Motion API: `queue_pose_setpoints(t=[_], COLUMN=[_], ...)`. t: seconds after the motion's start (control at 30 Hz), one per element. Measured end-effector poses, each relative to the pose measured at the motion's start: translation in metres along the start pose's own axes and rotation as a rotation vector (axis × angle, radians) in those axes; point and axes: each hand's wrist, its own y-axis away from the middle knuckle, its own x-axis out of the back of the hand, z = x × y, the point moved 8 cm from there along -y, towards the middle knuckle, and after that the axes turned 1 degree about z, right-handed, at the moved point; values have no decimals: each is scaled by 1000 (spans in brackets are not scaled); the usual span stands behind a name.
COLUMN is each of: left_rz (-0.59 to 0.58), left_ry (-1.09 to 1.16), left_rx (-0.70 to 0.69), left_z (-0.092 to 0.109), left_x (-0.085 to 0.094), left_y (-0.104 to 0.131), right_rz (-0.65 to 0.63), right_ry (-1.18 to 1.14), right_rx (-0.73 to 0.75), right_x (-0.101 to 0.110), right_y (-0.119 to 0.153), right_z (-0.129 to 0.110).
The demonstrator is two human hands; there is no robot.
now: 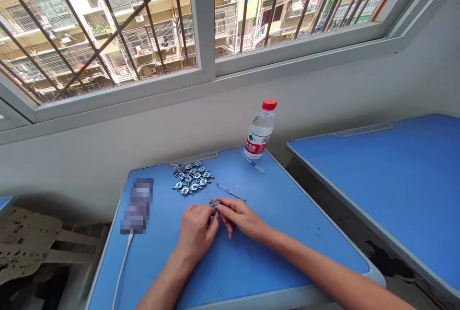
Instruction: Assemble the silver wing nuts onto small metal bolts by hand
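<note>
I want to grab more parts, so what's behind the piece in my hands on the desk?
Behind the small metal piece lies a pile of metal parts and a thin tool. The fingers cover its lower part.

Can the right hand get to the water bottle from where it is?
Probably yes. The right hand is busy with a small metal part, but only a thin tool lies between it and the bottle.

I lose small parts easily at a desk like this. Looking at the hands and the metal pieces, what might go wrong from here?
1. Both hands, left hand and right hand, pinch one small metal clip above the blue desk; if the grip slips, it may bounce away.
2. The pile of clips lies loose; a sweeping forearm might scatter it.
3. The water bottle stands by the far edge and might tip if bumped.
</note>
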Motion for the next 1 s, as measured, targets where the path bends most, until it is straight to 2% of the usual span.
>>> queue_pose_setpoints(t=[0.23, 0.37, 0.5, 0.57, 0.83, 1.0], left_rz=[-121, -179, -148, -171, -240, -208], left_ry=[-114, -179, -77, -17, 49, 131], left_rx=[-107, -98, -130, -148, -109, -54], left_z=[6, 2, 1, 1, -1, -5], left_x=[-4, -8, -6, -7, -11, -7], left_y=[0, -1, 0, 2, 7, 5], right_rz=[-18, -34, -59, -82, -184, -173], right_ry=[38, 64, 68, 70, -82, -172], right_rx=[-34, -47, -69, -88, -157, -143], right_x=[1, 1, 1, 1, 0, 3], right_y=[-1, -3, -3, -1, 2, 0], right_z=[7, 8, 8, 8, 9, 8])
